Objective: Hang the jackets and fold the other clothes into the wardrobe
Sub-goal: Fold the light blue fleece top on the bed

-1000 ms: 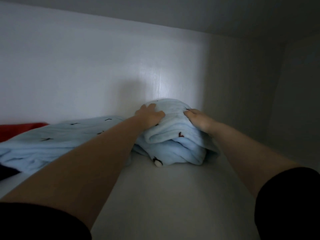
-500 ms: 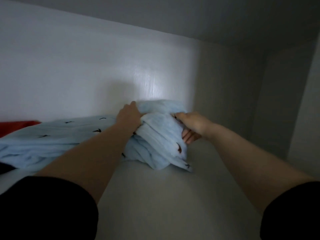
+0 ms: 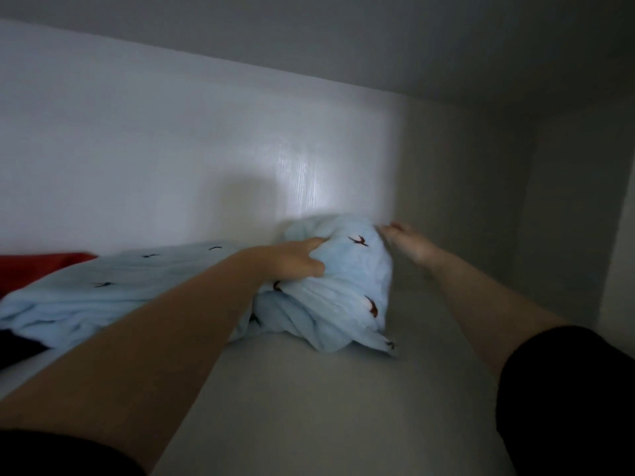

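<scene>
the light blue bundle (image 3: 347, 283) sits on the wardrobe shelf (image 3: 309, 407) near the back wall. the left hand (image 3: 295, 261) grips its top fold, fingers curled into the fabric. the right hand (image 3: 410, 243), blurred, appears relaxed beside it, holding nothing. a second blue garment (image 3: 113, 286) lies to the left.

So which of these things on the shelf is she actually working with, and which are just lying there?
In use:
- bundled light blue garment
- left hand, gripping it
- right hand, blurred, at the bundle's far side
- wardrobe shelf

Just lying there:
- flatter light blue garment
- red cloth
- dark cloth
</scene>
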### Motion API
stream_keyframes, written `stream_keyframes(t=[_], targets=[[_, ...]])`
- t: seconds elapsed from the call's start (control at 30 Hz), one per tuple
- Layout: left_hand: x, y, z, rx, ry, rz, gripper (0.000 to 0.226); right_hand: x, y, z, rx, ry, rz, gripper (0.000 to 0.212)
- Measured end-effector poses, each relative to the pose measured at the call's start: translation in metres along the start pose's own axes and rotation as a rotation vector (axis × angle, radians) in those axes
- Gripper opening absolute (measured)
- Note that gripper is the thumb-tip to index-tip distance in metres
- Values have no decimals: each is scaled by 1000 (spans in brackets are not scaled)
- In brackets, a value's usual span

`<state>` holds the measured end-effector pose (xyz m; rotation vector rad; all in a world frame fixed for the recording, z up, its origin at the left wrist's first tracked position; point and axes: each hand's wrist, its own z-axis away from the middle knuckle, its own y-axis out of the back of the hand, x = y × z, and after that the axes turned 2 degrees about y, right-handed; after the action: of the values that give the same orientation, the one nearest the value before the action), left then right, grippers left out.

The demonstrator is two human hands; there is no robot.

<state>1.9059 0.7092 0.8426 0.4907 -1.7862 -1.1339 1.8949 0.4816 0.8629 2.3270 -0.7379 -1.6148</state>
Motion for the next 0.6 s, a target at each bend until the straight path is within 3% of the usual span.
stream_keyframes(t=[0.1, 0.17, 0.3, 0.47, 0.6], targets=[[-7, 3, 0, -42, -81, 46, 60, 24, -10, -17, -198, -107, -313, 48], [-12, 2, -6, 27, -149, -13, 50, 32, -11, -20, -229, -143, -300, 43], [-24, 6, -21, 356, 29, -576, 42, 35, -17, -17, -154, -111, -111, 41], [-9, 38, -29, 439, 106, -194, 36, 23, -43, -9, -41, -37, 38, 50], [1, 0, -40, 238, 176, -353, 53, 27, -51, -13, 74, 130, 184, 59]])
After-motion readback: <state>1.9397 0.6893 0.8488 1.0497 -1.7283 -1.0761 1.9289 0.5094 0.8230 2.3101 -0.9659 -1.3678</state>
